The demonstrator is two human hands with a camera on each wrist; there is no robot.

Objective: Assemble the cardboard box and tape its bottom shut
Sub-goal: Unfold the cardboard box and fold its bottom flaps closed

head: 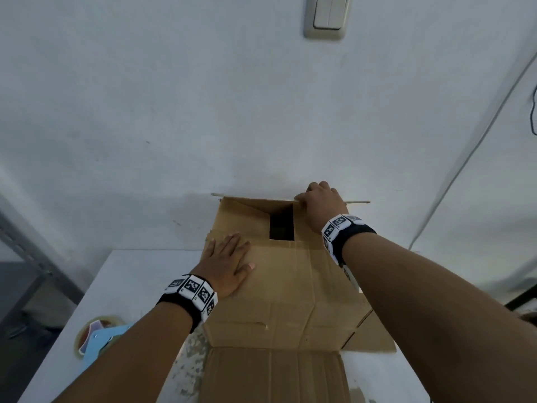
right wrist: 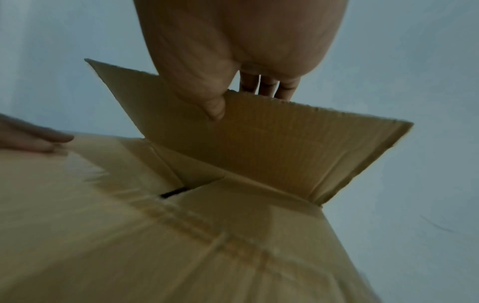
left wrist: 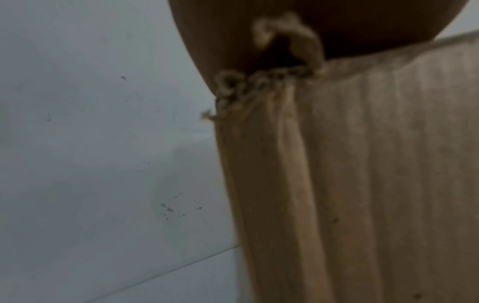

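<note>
A brown cardboard box (head: pixel 290 286) stands on the white table against the wall, its flaps facing up. My left hand (head: pixel 229 260) lies flat, fingers straight, pressing a folded flap down on the left side. My right hand (head: pixel 321 203) pinches the top edge of the far flap (right wrist: pixel 272 135), thumb on the inner face and fingers behind it; this flap stands raised. A dark gap (head: pixel 282 225) into the box shows between the flaps. In the left wrist view only the box's torn corner (left wrist: pixel 233 90) and side (left wrist: pixel 362 184) show.
A roll of clear tape (head: pixel 87 333) with a light blue dispenser (head: pixel 100 344) lies on the table (head: pixel 139 274) at the front left. The white wall (head: pixel 203 112) rises just behind the box, with a light switch (head: pixel 328 16). A grey metal shelf frame (head: pixel 32 251) stands left.
</note>
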